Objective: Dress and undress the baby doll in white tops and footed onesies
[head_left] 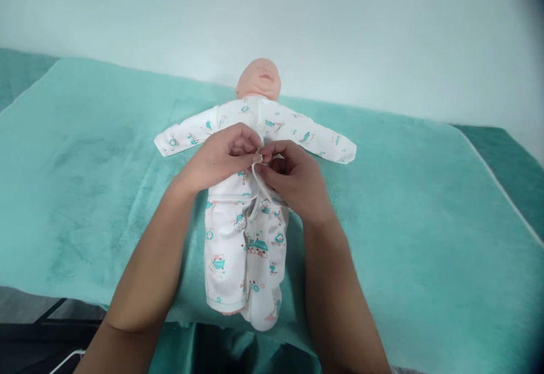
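A baby doll [260, 78] lies on its back, dressed in a white printed baby top [238, 112] with long sleeves spread to both sides. White printed baby pants [225, 232] cover its legs. My left hand [227, 156] pinches the top's front edge at the doll's belly between thumb and finger. Right beside it, my right hand [293, 175] is closed on the same front edge, thumb against fingers. The fingertips almost meet, and they hide any fastener between them. Below them a loose flap of the top's edge hangs curled.
A green cloth [408, 238] covers the table under the doll, with darker green cloth [505, 164] showing at the right corner. A pale wall [361, 34] rises behind the table. Dark furniture [46, 340] stands at the lower left, beyond the table's near edge.
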A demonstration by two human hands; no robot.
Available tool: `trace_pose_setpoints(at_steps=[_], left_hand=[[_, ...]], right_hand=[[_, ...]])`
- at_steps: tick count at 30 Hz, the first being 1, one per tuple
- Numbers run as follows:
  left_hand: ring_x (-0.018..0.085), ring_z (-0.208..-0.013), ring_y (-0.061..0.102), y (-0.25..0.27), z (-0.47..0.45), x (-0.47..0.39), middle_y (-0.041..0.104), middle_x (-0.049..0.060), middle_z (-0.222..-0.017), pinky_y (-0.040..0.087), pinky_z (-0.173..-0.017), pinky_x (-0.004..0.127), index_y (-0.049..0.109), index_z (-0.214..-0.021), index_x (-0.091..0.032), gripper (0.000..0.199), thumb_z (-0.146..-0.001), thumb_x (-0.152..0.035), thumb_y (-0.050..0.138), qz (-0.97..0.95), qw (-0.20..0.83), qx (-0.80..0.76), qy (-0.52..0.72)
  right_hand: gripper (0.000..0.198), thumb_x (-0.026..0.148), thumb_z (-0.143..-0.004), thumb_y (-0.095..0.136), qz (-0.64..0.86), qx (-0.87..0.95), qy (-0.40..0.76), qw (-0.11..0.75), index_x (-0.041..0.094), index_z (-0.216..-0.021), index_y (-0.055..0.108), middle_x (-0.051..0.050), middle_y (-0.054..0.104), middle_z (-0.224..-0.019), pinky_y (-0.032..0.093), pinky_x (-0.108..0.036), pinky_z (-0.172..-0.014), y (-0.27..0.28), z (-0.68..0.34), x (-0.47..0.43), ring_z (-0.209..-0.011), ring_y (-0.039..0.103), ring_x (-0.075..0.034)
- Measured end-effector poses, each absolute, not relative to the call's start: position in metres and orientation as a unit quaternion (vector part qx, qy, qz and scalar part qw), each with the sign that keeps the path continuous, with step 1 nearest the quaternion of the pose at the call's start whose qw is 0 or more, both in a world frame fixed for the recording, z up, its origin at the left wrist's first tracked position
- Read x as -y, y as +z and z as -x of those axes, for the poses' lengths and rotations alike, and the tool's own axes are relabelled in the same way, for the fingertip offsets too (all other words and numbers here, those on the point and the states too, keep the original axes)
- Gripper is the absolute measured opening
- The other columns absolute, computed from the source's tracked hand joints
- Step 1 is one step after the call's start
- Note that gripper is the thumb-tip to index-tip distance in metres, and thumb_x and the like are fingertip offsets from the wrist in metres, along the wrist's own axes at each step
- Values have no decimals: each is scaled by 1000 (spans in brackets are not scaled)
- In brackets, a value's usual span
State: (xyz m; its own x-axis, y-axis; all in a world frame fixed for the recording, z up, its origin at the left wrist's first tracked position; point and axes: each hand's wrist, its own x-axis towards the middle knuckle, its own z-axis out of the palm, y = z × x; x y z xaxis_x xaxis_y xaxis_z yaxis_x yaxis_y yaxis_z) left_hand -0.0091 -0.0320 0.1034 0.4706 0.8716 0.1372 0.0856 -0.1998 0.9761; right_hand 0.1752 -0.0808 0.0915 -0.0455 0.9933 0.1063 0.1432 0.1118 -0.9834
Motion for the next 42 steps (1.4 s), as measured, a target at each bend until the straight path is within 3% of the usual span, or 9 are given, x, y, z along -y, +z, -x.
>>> trace_pose_setpoints(at_steps=[6,13,18,22,25,28,32,35,42], left_hand=[[11,-73,67,101,9,29,69,-2,-82,53,-64,23,63,-96,-20,21,-79,-21,76,-648,561,-324,400],[11,-66,64,97,13,24,66,-2,-80,53,-60,26,59,-87,-20,23,-75,-23,78,-615,588,-336,404],[11,-63,62,102,12,28,64,-3,-74,53,-58,25,59,-86,-20,17,-77,-22,74,-632,578,-341,388],[12,-60,61,102,11,30,64,-3,-71,50,-58,25,60,-94,-22,9,-85,-23,64,-647,516,-367,425],[12,-60,57,95,12,25,60,-4,-69,47,-60,27,60,-95,-24,9,-87,-21,58,-650,399,-440,474],[13,-61,56,87,14,18,59,-4,-69,44,-65,29,60,-96,-25,7,-91,-22,55,-659,280,-525,459],[18,-68,56,82,14,14,62,0,-71,41,-69,33,56,-91,-24,21,-97,-44,58,-654,201,-608,404],[20,-68,53,83,13,13,57,1,-67,39,-69,35,49,-74,-24,42,-97,-59,56,-652,198,-641,354],[17,-63,45,85,17,10,52,-1,-61,33,-64,32,43,-65,-23,41,-99,-45,51,-667,224,-616,354]], right_hand=[[23,24,-81,79,473,552,478,494,23,-101,68,3,59,-91,35,-22,-50,91,-176,79,-63,48,-6],[22,38,-86,81,460,523,500,514,24,-94,66,6,57,-73,37,-22,-46,94,-173,79,-52,48,-6],[20,37,-86,79,467,498,514,519,24,-95,67,6,58,-66,36,-22,-44,92,-175,78,-49,49,-7],[13,33,-87,74,452,462,495,581,25,-91,66,6,57,-64,32,-23,-41,89,-178,77,-47,47,-8],[8,30,-88,70,462,435,427,644,26,-89,64,5,53,-63,34,-24,-43,87,-177,75,-48,45,-10],[4,27,-88,68,503,430,331,673,26,-89,64,3,56,-71,45,-25,-54,81,-177,71,-60,53,-11],[12,29,-89,66,554,454,236,657,27,-101,66,-3,67,-107,56,-33,-87,69,-175,65,-103,65,-18],[28,38,-93,65,549,491,253,628,31,-119,65,-5,62,-136,54,-42,-106,60,-173,61,-133,57,-24],[46,47,-95,67,560,505,336,565,34,-139,62,-2,51,-160,32,-51,-131,54,-176,57,-153,44,-24]])
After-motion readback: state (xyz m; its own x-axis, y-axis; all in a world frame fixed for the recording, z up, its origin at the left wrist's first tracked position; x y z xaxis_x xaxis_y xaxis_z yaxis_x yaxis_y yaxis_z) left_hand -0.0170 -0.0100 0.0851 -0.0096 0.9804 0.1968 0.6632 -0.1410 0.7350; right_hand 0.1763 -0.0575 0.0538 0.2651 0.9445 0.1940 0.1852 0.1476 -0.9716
